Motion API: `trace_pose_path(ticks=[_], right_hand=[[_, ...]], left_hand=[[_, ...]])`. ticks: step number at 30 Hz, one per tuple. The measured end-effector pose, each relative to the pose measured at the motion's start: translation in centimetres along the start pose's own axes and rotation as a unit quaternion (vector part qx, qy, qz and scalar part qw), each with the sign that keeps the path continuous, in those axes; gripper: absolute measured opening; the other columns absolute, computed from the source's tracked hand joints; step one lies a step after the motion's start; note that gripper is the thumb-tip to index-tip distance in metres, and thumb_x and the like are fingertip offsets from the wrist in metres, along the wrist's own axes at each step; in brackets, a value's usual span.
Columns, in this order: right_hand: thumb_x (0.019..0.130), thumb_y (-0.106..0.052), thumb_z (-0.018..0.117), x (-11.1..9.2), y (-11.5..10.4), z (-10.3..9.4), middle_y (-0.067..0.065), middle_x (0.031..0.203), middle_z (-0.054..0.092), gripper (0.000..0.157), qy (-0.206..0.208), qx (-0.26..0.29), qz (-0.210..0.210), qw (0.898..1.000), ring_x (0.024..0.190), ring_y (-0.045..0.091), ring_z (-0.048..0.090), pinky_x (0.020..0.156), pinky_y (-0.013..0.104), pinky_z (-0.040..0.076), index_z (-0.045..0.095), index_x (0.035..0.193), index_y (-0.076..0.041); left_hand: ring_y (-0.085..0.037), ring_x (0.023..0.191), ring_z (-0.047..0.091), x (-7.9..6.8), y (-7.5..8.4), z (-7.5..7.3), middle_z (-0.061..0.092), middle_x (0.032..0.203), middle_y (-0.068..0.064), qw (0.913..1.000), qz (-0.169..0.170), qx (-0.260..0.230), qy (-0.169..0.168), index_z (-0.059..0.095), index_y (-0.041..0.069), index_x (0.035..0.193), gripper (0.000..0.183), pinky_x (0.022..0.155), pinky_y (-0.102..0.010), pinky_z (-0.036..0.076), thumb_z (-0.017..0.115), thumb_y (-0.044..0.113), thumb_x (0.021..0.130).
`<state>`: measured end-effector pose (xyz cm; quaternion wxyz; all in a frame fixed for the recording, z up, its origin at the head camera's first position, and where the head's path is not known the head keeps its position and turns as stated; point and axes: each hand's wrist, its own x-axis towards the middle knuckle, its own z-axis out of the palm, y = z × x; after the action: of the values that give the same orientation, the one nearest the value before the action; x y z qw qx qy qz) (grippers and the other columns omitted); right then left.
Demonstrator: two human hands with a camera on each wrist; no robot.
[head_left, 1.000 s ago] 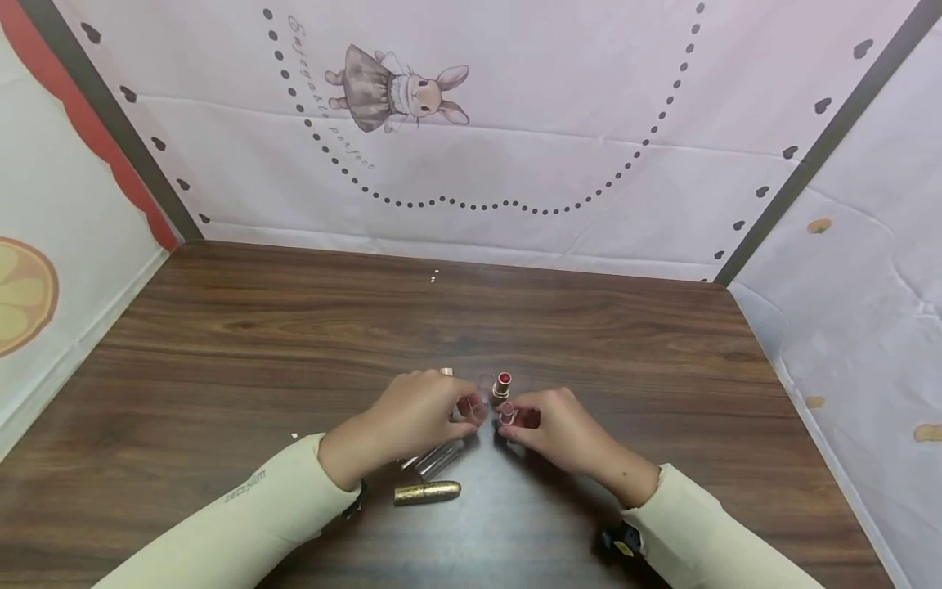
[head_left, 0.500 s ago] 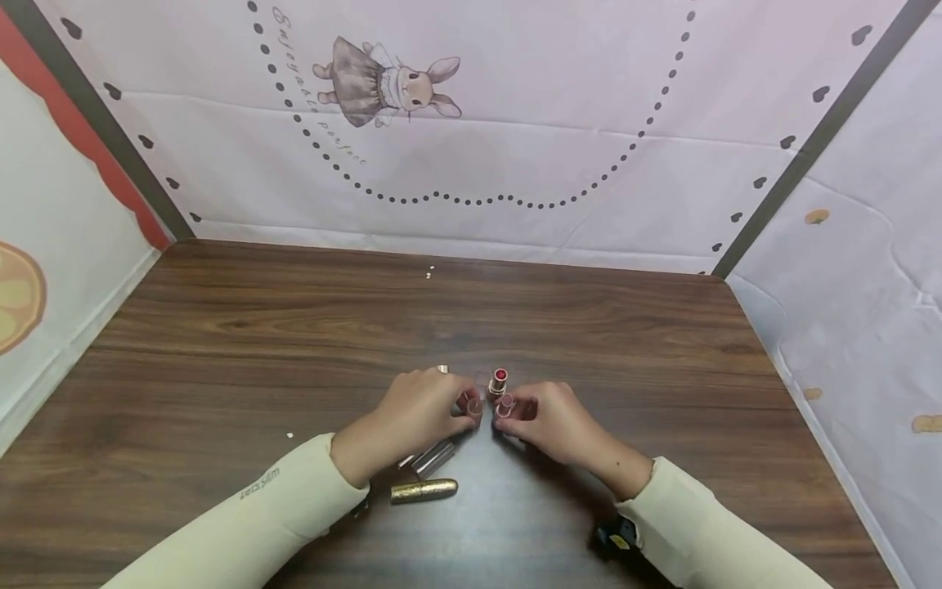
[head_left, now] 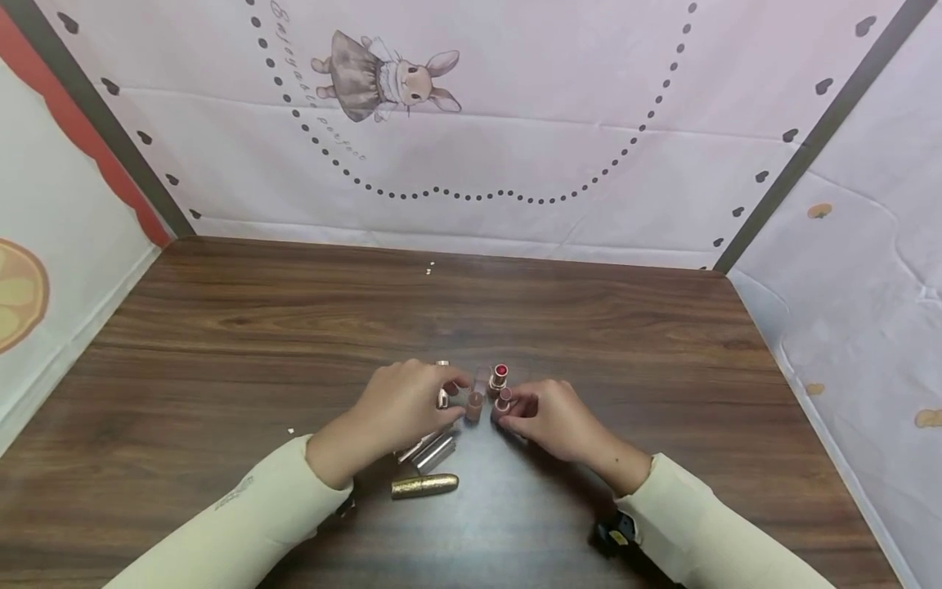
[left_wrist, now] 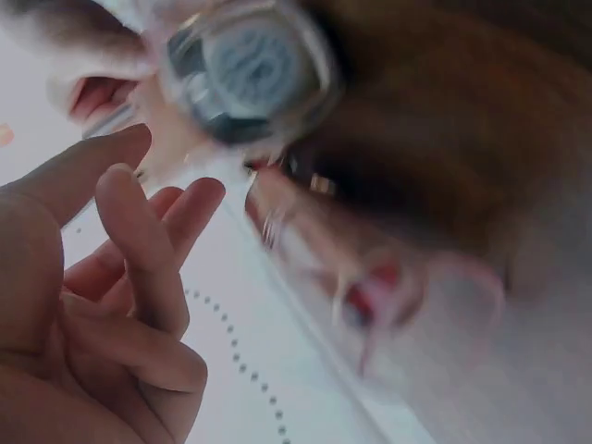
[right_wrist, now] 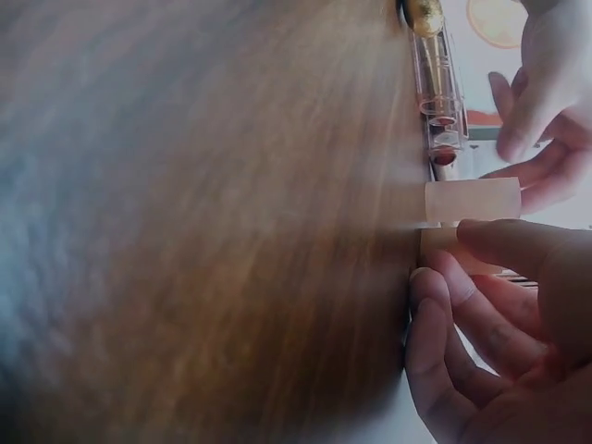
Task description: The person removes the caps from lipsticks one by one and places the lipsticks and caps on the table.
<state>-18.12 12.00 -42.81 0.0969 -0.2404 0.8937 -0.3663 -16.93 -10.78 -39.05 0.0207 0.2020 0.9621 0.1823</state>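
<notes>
My left hand [head_left: 401, 401] is apart from a small pinkish tube [head_left: 474, 406] that stands upright on the table; its thumb and fingers are spread. In the left wrist view those fingers show nothing between them. My right hand [head_left: 552, 419] pinches a small lipstick [head_left: 503, 402] low on its base, upright at the tabletop. Just behind it stands a lipstick with a red tip [head_left: 499, 375]. The right wrist view shows the pinkish frosted tube [right_wrist: 474, 201] right beside the right fingertips. Under the left fingers lies a shiny rose-gold piece [head_left: 442, 398].
Clear tubes [head_left: 436, 452] lie below the left hand, and a gold patterned tube [head_left: 424, 486] lies nearer the person. Small white bits [head_left: 430, 268] lie toward the back of the wooden table [head_left: 294, 311]. A printed cloth [head_left: 552, 82] hangs behind.
My left hand has let go of the pinkish tube and drawn back to the left, leaving it standing. My right hand stays on its lipstick, almost unmoved.
</notes>
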Motion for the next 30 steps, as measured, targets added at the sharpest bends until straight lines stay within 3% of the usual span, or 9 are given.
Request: trace_pose_path(ticks=[3, 9, 14, 21, 25, 30], right_hand=[[0.084, -0.011, 0.079, 0.1, -0.1, 0.0, -0.002, 0.076, 0.074, 0.02, 0.003, -0.006, 0.002, 1.0, 0.067, 0.001, 0.064, 0.062, 0.019, 0.051, 0.075, 0.103, -0.005], [0.084, -0.012, 0.079, 0.2, -0.3, 0.0, -0.002, 0.076, 0.073, 0.017, 0.011, -0.012, 0.009, 1.0, 0.066, 0.003, 0.064, 0.062, 0.02, 0.051, 0.075, 0.099, -0.006], [0.085, -0.014, 0.079, 0.4, -0.4, 0.1, -0.003, 0.074, 0.072, 0.016, 0.011, -0.019, 0.018, 1.0, 0.066, 0.003, 0.062, 0.061, 0.02, 0.05, 0.075, 0.1, -0.007], [0.085, -0.014, 0.079, 0.3, -0.1, -0.4, -0.003, 0.071, 0.071, 0.016, -0.004, -0.022, 0.031, 0.999, 0.06, 0.003, 0.06, 0.055, 0.02, 0.048, 0.075, 0.099, -0.007], [0.085, -0.017, 0.08, 0.3, 0.0, -0.7, -0.003, 0.071, 0.071, 0.02, -0.01, -0.027, 0.037, 0.999, 0.06, 0.003, 0.059, 0.054, 0.021, 0.047, 0.076, 0.101, -0.008], [0.086, -0.021, 0.079, 0.5, -0.4, -0.8, -0.005, 0.071, 0.069, 0.021, -0.016, -0.041, 0.036, 0.998, 0.061, 0.003, 0.058, 0.056, 0.021, 0.046, 0.076, 0.104, -0.01]], left_hand=[[-0.009, 0.068, 0.062, -0.4, -0.7, -0.9, 0.076, 0.095, 0.005, 1.0, 0.001, 0.007, 0.006, 0.074, 0.023, 0.112, 0.026, 0.053, -0.03, 0.044, 0.077, 0.027, 0.086], [-0.014, 0.069, 0.061, -0.3, -2.2, -1.1, 0.069, 0.106, -0.004, 0.9981, 0.026, 0.053, 0.014, 0.073, 0.022, 0.113, 0.027, 0.05, -0.028, 0.041, 0.073, 0.013, 0.087], [-0.01, 0.061, 0.053, 0.4, -2.8, -0.8, 0.063, 0.107, -0.004, 0.9975, 0.038, 0.06, -0.005, 0.073, 0.021, 0.116, 0.029, 0.05, -0.026, 0.04, 0.066, 0.007, 0.092], [-0.011, 0.058, 0.051, 1.4, -3.1, -0.4, 0.062, 0.118, -0.006, 0.997, 0.052, 0.043, -0.036, 0.074, 0.022, 0.115, 0.04, 0.05, -0.026, 0.04, 0.059, -0.004, 0.088], [-0.012, 0.06, 0.052, 1.7, -3.3, -0.3, 0.062, 0.117, -0.006, 0.9966, 0.051, 0.045, -0.046, 0.075, 0.021, 0.112, 0.038, 0.051, -0.026, 0.04, 0.061, -0.004, 0.088], [-0.015, 0.066, 0.056, 1.9, -3.6, -0.3, 0.063, 0.107, -0.005, 0.9957, 0.056, 0.06, -0.043, 0.074, 0.021, 0.106, 0.028, 0.053, -0.03, 0.044, 0.072, 0.003, 0.085]])
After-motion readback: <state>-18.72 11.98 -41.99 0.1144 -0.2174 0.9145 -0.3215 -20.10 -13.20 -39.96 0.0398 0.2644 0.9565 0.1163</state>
